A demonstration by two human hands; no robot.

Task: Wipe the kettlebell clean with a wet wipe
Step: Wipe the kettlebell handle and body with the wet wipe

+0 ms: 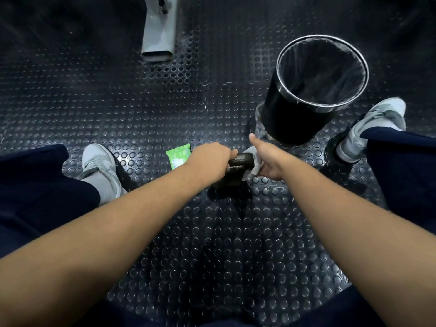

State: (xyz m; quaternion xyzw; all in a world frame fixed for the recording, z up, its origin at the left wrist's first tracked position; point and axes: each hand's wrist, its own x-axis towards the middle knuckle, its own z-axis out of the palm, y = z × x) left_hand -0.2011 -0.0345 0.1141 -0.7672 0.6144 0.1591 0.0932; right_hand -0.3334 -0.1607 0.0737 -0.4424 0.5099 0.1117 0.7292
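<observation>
Gripping kettlebell (240,161) handle: left hand (210,159); right hand (269,162) fingers hold wet wipe (254,167) there.

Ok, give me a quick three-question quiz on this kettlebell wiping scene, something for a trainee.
1. True or false: the left hand grips the kettlebell by its handle.
2. Which hand holds the wet wipe against the handle? A) the left B) the right hand C) neither
3. What colour is the pack lying on the floor next to the left hand?

Key: 1 true; 2 B; 3 green.
</observation>
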